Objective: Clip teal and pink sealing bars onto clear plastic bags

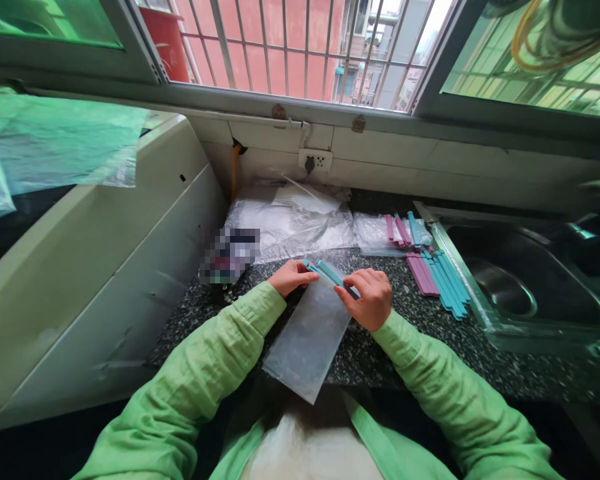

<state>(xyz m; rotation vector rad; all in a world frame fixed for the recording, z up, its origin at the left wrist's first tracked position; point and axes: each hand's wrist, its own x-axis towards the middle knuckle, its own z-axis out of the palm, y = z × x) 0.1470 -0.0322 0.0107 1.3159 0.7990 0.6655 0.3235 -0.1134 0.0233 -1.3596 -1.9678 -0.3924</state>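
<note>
A clear plastic bag (307, 340) lies flat on the dark speckled counter (380, 353), its near end hanging over the front edge. A teal sealing clip (330, 275) sits across the bag's far end. My left hand (290, 277) pinches the clip's left end. My right hand (367, 298) presses down on its right end. Both sleeves are light green.
Pink and teal clips (437, 277) lie in a row right of my hands, more clips (403, 230) behind them. A pile of clear bags (293, 220) lies at the back. A steel sink (520, 283) is at right, a white appliance (95, 267) at left.
</note>
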